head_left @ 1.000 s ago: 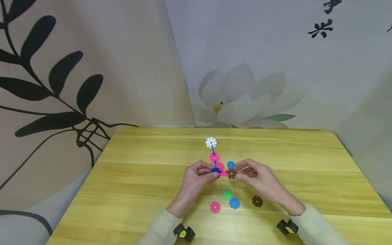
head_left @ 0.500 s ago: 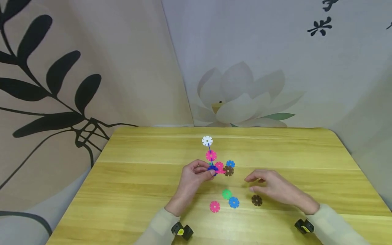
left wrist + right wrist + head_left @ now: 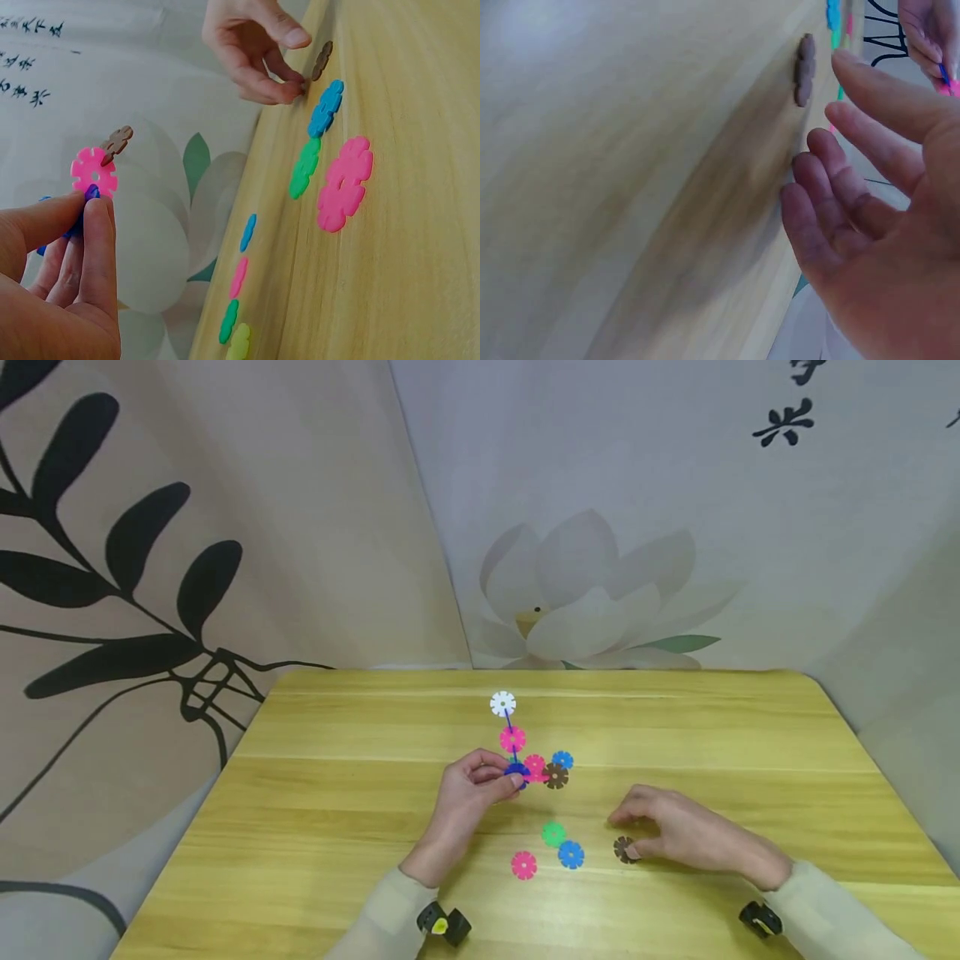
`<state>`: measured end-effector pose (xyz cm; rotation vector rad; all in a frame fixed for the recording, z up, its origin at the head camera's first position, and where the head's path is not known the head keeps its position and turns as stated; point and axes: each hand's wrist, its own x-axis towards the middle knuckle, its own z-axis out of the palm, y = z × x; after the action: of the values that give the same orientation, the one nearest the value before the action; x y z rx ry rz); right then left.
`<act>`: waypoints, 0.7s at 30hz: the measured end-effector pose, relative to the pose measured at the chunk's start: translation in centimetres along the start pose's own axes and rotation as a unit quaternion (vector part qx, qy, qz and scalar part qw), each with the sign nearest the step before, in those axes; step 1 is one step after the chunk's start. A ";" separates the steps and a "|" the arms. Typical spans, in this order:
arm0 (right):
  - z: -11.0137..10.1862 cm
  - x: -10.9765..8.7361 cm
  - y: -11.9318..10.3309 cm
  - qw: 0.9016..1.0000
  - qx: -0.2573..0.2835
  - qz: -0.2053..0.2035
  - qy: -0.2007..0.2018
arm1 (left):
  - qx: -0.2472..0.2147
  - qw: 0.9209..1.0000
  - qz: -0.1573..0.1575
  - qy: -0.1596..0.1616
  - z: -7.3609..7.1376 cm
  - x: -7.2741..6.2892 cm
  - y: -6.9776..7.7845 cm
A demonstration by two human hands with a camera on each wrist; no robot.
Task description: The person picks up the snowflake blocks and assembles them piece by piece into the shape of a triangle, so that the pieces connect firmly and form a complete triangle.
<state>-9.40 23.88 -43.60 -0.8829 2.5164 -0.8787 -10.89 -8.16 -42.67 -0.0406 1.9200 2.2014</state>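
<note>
Assembly of slotted discs, two hands at a wooden table (image 3: 360, 827). At the centre of the head view, the left hand (image 3: 468, 793) pinches a dark blue disc (image 3: 512, 769) between thumb and fingers. A bright pink disc (image 3: 85, 169) is joined to it, with a dark brown disc (image 3: 556, 776) attached at the far edge; a rose disc (image 3: 513, 739) and a white disc (image 3: 503, 703) stand above, linked by thin blue pieces seen edge-on. The right hand (image 3: 693, 835), right of centre, has its fingers loosely bent and grips nothing; its thumb overlaps a loose brown disc (image 3: 621, 850) in the head view, but appears apart from it in the right wrist view. Lower centre: a loose pink disc (image 3: 524, 865) lies near a green disc (image 3: 554, 835) and a light blue disc (image 3: 571, 855), these two side by side. Lower middle of the left wrist view: small blue, pink, green and yellow discs (image 3: 238, 277) lie in a row. Background: a wall covering (image 3: 337, 527) with dark leaves and a pale flower.
</note>
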 end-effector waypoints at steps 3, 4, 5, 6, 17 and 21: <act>0.2 -0.2 0.3 1.000 -0.010 -0.010 -0.006 | 0.004 1.000 -0.002 0.002 0.1 0.0 0.0; 0.3 -0.3 0.3 1.000 -0.015 -0.015 -0.005 | 0.006 1.000 -0.003 0.002 0.1 0.0 0.0; 0.4 -0.3 0.4 1.000 -0.020 -0.018 -0.004 | 0.008 1.000 -0.004 0.003 0.1 0.0 -0.1; 0.5 -0.3 0.5 1.000 -0.024 -0.020 -0.003 | 0.010 1.000 -0.004 0.004 0.1 0.0 -0.1; 0.6 0.2 0.4 0.998 0.059 -0.013 -0.004 | 0.000 1.000 0.000 0.004 0.2 -0.1 -0.1; 0.4 0.3 0.1 0.996 0.091 0.006 0.012 | -0.001 1.000 0.000 0.006 0.2 -0.1 -0.2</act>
<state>-9.47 23.49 -44.02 -0.8014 2.4110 -1.1006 -10.72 -8.00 -42.79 -0.0537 1.9227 2.2087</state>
